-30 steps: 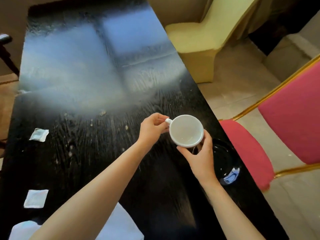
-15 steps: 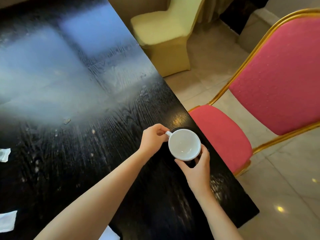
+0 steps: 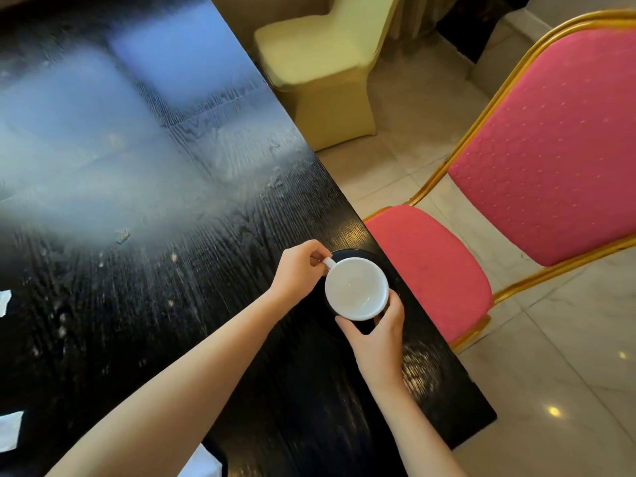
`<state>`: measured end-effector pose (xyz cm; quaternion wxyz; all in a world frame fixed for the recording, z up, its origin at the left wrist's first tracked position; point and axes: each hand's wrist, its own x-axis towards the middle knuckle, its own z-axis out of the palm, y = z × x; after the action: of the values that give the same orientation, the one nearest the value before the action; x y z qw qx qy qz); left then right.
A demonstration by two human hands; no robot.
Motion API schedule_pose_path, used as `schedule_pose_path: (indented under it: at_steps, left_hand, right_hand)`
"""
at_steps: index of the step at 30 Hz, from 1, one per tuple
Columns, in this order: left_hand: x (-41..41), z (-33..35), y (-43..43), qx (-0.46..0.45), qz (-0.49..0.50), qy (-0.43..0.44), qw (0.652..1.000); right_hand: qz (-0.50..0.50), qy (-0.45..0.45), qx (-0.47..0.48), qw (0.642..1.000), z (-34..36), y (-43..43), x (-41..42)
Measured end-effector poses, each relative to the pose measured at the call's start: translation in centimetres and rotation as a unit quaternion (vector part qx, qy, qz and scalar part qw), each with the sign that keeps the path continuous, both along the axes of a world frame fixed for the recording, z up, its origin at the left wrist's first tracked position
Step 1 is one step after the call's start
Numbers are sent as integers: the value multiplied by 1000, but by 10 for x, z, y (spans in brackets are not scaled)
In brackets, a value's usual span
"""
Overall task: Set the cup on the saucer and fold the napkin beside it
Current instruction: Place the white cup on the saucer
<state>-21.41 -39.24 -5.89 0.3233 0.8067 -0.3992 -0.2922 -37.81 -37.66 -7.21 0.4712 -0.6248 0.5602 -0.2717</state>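
My left hand [image 3: 297, 270] pinches the cup [image 3: 356, 287] handle, right hand [image 3: 375, 335] cups its side, over black saucer [image 3: 347, 253]; black table [image 3: 172, 287], pink chair [image 3: 516, 201] nr edge.

We see a pink chair [image 3: 537, 160] by our black table's [image 3: 144, 270] right edge, a yellow chair [image 3: 316, 60] past it.

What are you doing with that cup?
A person is holding a white cup with both hands over a black saucer near the edge of a dark table. The left hand pinches the handle, and the right hand steadies the cup's near side. The cup looks empty. I cannot tell whether it rests on the saucer yet. A red chair stands beside the table.
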Motion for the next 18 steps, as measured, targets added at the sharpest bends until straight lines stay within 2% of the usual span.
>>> schedule_pose_path:
  at_steps: [6,10,15,18]
  left_hand:
    - [-2,0,-2,-4,-4,-5,1000]
    - [3,8,-3,3,-65,-56,996]
    - [17,26,-9,93,-176,-95,975]
    - [24,38,-9,122,-194,-118,966]
  right_hand:
    - [17,-3,42,999,7,-1,-6]
    - [58,13,83,995,17,-8,-13]
    - [145,80,72,984,34,-21,-24]
    - [185,112,41,976,49,-33,-27]
